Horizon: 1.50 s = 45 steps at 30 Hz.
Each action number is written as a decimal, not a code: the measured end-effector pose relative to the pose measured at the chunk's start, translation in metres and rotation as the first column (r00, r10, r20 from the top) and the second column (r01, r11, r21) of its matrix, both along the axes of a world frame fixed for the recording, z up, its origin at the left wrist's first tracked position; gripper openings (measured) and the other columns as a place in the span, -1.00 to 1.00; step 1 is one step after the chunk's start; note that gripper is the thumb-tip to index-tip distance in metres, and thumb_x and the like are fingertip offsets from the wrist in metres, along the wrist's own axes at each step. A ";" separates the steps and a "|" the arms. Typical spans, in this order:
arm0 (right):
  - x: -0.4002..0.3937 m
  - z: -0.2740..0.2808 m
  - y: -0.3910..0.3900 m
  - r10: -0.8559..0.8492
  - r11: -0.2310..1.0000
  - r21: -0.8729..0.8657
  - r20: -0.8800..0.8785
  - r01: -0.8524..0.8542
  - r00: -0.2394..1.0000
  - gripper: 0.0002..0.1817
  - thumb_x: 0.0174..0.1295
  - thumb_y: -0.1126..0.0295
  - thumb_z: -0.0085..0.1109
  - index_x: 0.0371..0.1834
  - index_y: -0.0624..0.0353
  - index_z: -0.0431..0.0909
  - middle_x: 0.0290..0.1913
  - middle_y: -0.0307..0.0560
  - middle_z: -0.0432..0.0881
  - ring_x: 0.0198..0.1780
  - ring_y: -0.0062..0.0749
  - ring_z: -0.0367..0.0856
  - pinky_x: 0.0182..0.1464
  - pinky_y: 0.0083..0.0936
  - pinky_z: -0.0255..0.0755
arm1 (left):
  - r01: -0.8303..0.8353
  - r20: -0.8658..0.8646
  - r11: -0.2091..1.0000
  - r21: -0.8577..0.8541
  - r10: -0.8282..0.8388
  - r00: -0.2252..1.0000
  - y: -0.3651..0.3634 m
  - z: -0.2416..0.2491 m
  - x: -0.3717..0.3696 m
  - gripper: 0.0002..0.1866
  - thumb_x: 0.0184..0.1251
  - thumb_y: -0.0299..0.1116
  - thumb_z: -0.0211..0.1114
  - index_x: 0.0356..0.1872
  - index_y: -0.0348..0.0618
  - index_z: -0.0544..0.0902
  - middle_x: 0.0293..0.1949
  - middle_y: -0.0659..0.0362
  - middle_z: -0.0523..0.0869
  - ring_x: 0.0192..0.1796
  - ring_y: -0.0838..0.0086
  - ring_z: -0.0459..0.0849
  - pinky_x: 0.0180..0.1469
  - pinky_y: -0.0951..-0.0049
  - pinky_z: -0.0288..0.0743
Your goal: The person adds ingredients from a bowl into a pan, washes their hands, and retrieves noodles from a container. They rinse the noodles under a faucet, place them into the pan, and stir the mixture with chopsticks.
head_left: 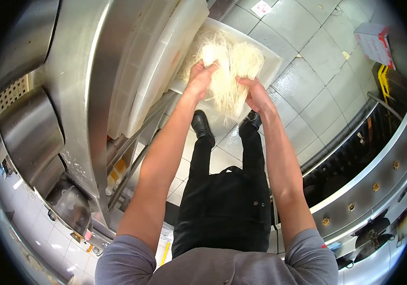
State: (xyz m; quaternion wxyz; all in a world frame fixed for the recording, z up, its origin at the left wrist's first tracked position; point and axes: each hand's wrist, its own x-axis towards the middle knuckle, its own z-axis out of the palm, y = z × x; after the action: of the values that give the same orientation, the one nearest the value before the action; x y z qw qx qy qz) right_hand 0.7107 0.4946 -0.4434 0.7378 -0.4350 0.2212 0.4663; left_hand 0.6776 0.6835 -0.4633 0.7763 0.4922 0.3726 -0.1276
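A pale bundle of thin noodles (246,59) spreads between my hands, over a white plastic tub (272,61) that holds more loose strands. My left hand (202,78) closes its fingers on the left part of the noodles, near a whiter clump. On the right side, my right hand (256,94) grips the lower right edge of the bundle with thumb and fingers. Some strands hang down between the two hands near the tub's front edge. Parts of the fingers are hidden by the noodles.
Stacked white plastic bins (141,71) and a steel counter (77,85) stand at the left. A stove with knobs (350,207) curves along the right. A red and white box (374,45) is at the upper right. My shoes are on the tiled floor (308,71).
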 end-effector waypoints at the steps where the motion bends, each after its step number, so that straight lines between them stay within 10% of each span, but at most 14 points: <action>1: 0.001 0.000 -0.003 -0.013 1.000 0.020 -0.001 0.013 1.000 -0.44 0.26 0.42 0.20 0.28 0.39 0.28 0.09 0.02 0.57 0.09 -0.28 0.58 0.14 -0.34 0.49 | -0.043 -0.033 0.996 -0.072 0.041 0.999 0.006 0.004 0.000 -0.59 0.34 -0.31 0.35 0.13 -0.25 0.50 -0.06 0.09 0.68 -0.10 0.40 0.69 -0.09 0.39 0.61; 7: 0.006 -0.008 -0.006 -0.024 0.994 -0.103 -0.015 0.022 1.000 -0.45 0.15 0.53 0.29 0.22 0.36 0.36 0.07 -0.01 0.58 0.07 -0.36 0.58 0.05 -0.41 0.52 | -0.101 -0.122 0.950 -0.294 0.068 0.990 0.017 0.031 0.004 -0.58 0.39 -0.33 0.28 0.18 -0.27 0.43 -0.03 0.04 0.67 -0.06 0.35 0.70 -0.04 0.32 0.65; 10: 0.001 -0.004 0.015 0.085 0.992 -0.117 0.366 -0.045 0.927 -0.47 0.10 0.55 0.36 0.17 0.32 0.44 0.02 -0.02 0.62 0.01 -0.40 0.62 -0.02 -0.42 0.56 | -0.025 0.007 0.960 -0.280 0.028 1.000 0.009 0.037 0.004 -0.52 0.37 -0.36 0.30 0.23 -0.26 0.37 0.04 0.03 0.63 0.03 0.36 0.67 0.08 0.30 0.61; 15: 0.012 -0.012 0.011 -0.008 0.989 -0.142 0.261 0.047 0.965 -0.52 0.11 0.53 0.37 0.12 0.33 0.49 -0.09 -0.04 0.68 -0.12 -0.40 0.68 -0.06 -0.42 0.61 | 0.034 -0.024 0.997 -0.076 -0.036 0.999 0.019 0.020 -0.005 -0.37 0.26 -0.36 0.41 0.28 -0.28 0.30 0.09 0.03 0.60 0.13 0.33 0.61 0.18 0.30 0.53; 22: 0.018 -0.008 0.005 -0.142 0.989 0.027 -0.074 0.145 0.987 -0.59 0.15 0.59 0.24 0.09 0.44 0.45 -0.05 0.10 0.65 -0.14 -0.32 0.70 -0.11 -0.43 0.64 | 0.053 -0.021 0.964 -0.261 -0.061 0.998 0.024 0.033 -0.007 -0.41 0.25 -0.32 0.43 0.24 -0.27 0.38 0.14 0.03 0.58 0.16 0.36 0.58 0.19 0.32 0.51; 26: 0.013 -0.005 0.015 -0.103 0.995 -0.012 0.021 0.103 0.994 -0.56 0.14 0.58 0.25 0.12 0.43 0.44 -0.01 0.10 0.63 -0.09 -0.29 0.69 -0.07 -0.40 0.63 | 0.135 0.074 0.990 -0.047 -0.132 0.989 0.010 0.026 -0.001 -0.50 0.14 -0.53 0.42 0.13 -0.29 0.47 -0.01 0.06 0.68 0.02 0.36 0.68 0.16 0.34 0.54; 37: 0.005 -0.011 0.027 -0.017 0.989 -0.134 0.325 0.063 0.946 -0.59 0.14 0.60 0.30 0.09 0.33 0.52 -0.04 -0.02 0.67 -0.12 -0.34 0.69 -0.13 -0.43 0.62 | 0.153 -0.098 0.972 -0.181 -0.172 0.980 0.018 0.034 -0.002 -0.52 0.19 -0.48 0.41 0.14 -0.35 0.51 -0.02 0.05 0.70 -0.04 0.39 0.71 0.06 0.35 0.62; 45: 0.017 -0.012 0.015 -0.157 0.961 -0.207 0.133 0.182 0.979 -0.64 0.09 0.65 0.26 0.01 0.42 0.54 -0.13 0.02 0.68 -0.21 -0.33 0.70 -0.19 -0.42 0.63 | 0.028 -0.037 0.999 -0.029 -0.029 0.999 0.032 0.029 -0.011 -0.55 0.13 -0.54 0.39 0.07 -0.39 0.53 -0.10 -0.01 0.69 -0.09 0.35 0.71 -0.04 0.33 0.65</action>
State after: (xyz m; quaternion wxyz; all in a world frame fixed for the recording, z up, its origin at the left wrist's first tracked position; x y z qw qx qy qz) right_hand 0.7272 0.5095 -0.4551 0.7343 -0.5191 0.2646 0.3483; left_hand 0.6670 0.7158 -0.4344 0.7744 0.4838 0.3780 -0.1529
